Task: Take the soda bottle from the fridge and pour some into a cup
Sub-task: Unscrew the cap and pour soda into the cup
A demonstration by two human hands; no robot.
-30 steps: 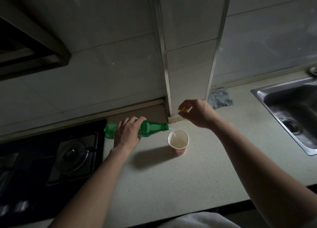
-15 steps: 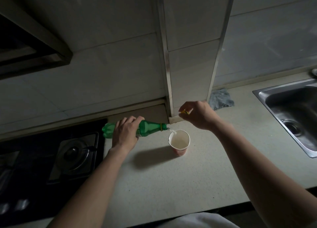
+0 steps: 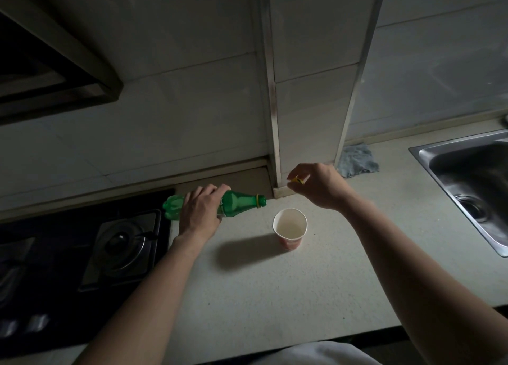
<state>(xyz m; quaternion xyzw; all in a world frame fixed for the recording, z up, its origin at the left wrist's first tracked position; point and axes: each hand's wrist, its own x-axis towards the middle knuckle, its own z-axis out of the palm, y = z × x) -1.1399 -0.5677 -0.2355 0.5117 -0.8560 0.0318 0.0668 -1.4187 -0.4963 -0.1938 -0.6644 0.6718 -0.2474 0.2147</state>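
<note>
Fingers of the left hand (image 3: 199,213) are curled tight around the middle of the green soda bottle (image 3: 239,203). The bottle lies almost flat in the air. Its bottom sticks out past the left side of that hand. Its open mouth points to the right, toward the other hand. A yellow ring (image 3: 257,201) sits around the bottle's neck.

The right hand (image 3: 321,186) is held up in the air, off to the right of the bottle's mouth. Its thumb and fingers pinch a small yellow cap (image 3: 298,180). The other fingers are bent in.

The paper cup (image 3: 288,243) stands up straight on the pale counter (image 3: 275,296). It is between the two hands and a bit nearer to the person. The bottle's mouth is up and to the left of the cup's rim and does not touch it. The cup is pale inside, and how full it is cannot be told.

A black stove (image 3: 82,254) with a round burner (image 3: 121,241) lies to the left of the left hand. A gray cloth (image 3: 356,162) sits just behind the right hand, by the tiled wall post (image 3: 310,89). A metal sink (image 3: 439,155) is well off to the right of the right hand.
</note>
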